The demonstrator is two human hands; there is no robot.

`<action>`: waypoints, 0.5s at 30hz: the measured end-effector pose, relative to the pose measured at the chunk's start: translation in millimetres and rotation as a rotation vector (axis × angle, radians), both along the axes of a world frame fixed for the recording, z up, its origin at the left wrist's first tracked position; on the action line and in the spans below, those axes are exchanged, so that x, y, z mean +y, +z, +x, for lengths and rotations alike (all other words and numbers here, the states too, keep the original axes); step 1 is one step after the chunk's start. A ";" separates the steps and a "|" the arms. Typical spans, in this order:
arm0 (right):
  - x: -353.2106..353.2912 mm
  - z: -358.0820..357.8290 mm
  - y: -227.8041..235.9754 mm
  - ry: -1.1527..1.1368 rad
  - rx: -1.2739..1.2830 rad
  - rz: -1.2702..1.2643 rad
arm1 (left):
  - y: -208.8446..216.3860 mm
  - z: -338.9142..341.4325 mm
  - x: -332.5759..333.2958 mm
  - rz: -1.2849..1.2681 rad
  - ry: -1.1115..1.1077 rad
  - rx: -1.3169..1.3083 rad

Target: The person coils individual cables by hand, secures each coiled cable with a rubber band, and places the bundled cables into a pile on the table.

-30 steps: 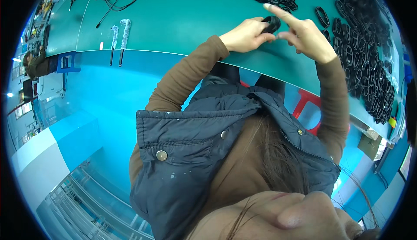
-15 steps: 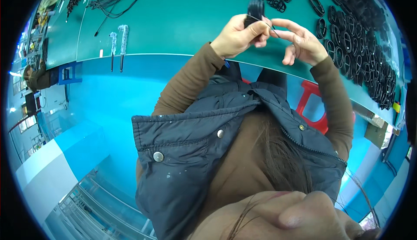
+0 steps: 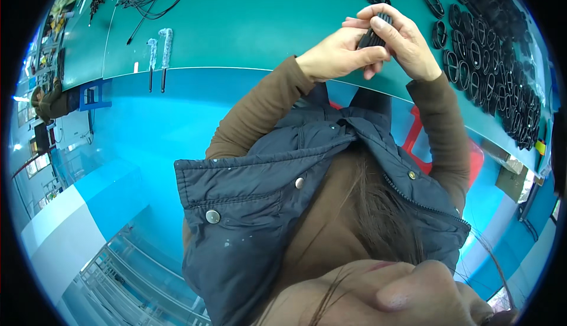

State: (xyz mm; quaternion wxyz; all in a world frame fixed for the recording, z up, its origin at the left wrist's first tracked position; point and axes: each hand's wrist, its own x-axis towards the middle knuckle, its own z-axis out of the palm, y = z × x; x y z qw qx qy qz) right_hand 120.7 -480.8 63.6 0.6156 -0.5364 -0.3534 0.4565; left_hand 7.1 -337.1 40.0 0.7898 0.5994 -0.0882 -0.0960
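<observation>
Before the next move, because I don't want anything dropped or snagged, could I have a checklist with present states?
1. Left hand has its grip on the black bundle: ok.
2. Right hand has its grip on it too: ok.
3. Bundle tied: cannot tell, fingers cover much of it.
4. Right hand apart from the coiled cables on the right: ok.
5. Dark-handled tools fully on the green table: not ok, handles overhang.

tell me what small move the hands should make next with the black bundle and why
Probably squeeze the black bundle a little tighter between both hands: the left hand grips it near its lower end, the right hand has hold of its upper part, and the coiled cables on the right lie in compact loops.
</observation>
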 end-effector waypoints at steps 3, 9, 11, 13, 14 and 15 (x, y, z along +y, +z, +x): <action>0.5 2.6 -9.9 -0.059 -0.080 0.040 | -4.2 -9.1 -6.4 -0.240 0.127 0.099; 1.5 -1.5 -24.6 -0.134 -0.076 0.085 | -17.7 -11.3 2.1 -0.358 0.132 0.180; 1.8 -3.6 -27.0 -0.139 -0.052 0.087 | -19.4 -11.0 4.0 -0.316 0.091 0.170; 0.9 -5.3 -29.8 -0.132 -0.031 0.064 | -19.3 -10.7 3.4 -0.390 0.046 0.213; 0.7 -6.0 -30.5 -0.129 -0.020 0.052 | -19.2 -10.7 2.8 -0.427 0.023 0.235; 0.8 -6.5 -30.2 -0.126 -0.009 0.040 | -19.5 -10.6 2.1 -0.464 0.000 0.257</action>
